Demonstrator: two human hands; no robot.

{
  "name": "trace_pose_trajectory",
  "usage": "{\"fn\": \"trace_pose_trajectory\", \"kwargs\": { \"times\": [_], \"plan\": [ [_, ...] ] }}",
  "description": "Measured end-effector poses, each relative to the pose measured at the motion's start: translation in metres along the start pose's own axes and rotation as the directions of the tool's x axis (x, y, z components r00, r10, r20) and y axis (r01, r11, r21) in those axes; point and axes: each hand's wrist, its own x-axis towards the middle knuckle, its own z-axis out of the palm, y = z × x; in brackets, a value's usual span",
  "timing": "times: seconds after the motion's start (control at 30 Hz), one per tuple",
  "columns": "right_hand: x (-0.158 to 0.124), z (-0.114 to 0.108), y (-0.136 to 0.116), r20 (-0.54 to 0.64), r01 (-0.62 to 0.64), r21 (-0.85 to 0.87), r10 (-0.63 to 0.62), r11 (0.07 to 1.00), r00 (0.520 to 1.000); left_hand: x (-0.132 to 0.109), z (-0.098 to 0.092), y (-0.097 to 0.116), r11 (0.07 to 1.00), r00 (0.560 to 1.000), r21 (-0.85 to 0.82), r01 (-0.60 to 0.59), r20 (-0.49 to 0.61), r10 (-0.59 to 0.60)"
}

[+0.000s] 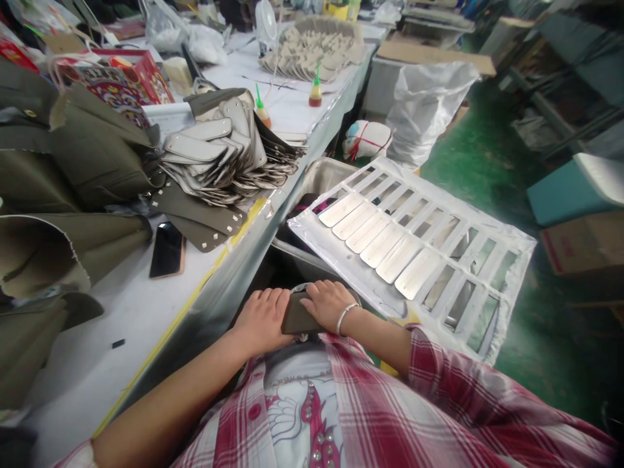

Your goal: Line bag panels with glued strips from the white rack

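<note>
1. Head view, with clock directions read outward from the piece [299, 316] and 12 at the top: this flat, olive-brown piece is held low at the person's front, just beside the table edge.
2. The left hand [263, 318] grips its 9 o'clock end, fingers over the top; the thumb is hidden.
3. The right hand [330, 302] clasps its 3 o'clock end, thumb lying on the face; a bracelet [347, 317] circles that wrist. The hands are close, with the piece's bare middle between them.
4. At 2 o'clock, near the right hand, a slotted white rack [331, 250] slants over a tub [331, 174], carrying a row of pale strips [373, 242].
5. At 11 o'clock, on the table [117, 299], sits a heap of pale-faced pads [209, 153].
6. At 10 o'clock, a phone [166, 250] lies beside dark flaps [202, 221] dotted with small white squares.
7. At 12 o'clock, farther off, stands a bottle [316, 96] with a green tip.
</note>
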Motion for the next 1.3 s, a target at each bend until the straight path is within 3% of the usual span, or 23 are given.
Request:
{"fn": "trace_pose_trajectory", "kwargs": {
  "times": [0.27, 0.43, 0.67, 0.97, 1.13, 1.3],
  "plan": [
    [0.001, 0.002, -0.011, -0.054, -0.062, -0.031, 0.06, 0.998, 0.997, -0.004, 0.002, -0.001, 1.0, 0.999, -0.001, 0.012, -0.047, -0.012],
    [-0.006, 0.0, -0.009, -0.053, -0.054, -0.018, 0.053, 0.998, 0.997, -0.002, 0.001, -0.012, 0.996, 0.998, -0.063, -0.064, 0.012, 0.065],
    [-0.004, 0.0, -0.01, -0.037, -0.04, -0.041, 0.038, 0.998, 0.999, 0.002, 0.001, -0.015, 0.998, 0.998, 0.011, -0.059, 0.008, 0.059],
    [-0.008, -0.002, 0.027, 0.077, -0.023, -0.046, 0.027, 0.999, 0.997, 0.005, -0.002, -0.019, 0.997, 0.999, -0.053, -0.049, -0.002, 0.048],
    [-0.006, -0.003, 0.029, 0.034, -0.034, -0.018, 0.034, 0.999, 0.999, 0.01, -0.001, -0.026, 0.992, 1.0, -0.128, -0.012, 0.017, 0.014],
    [-0.003, -0.001, 0.028, 0.056, -0.056, 0.008, 0.055, 0.998, 0.997, 0.015, -0.001, -0.022, 0.998, 0.999, -0.053, -0.014, 0.033, 0.015]
  ]
}}
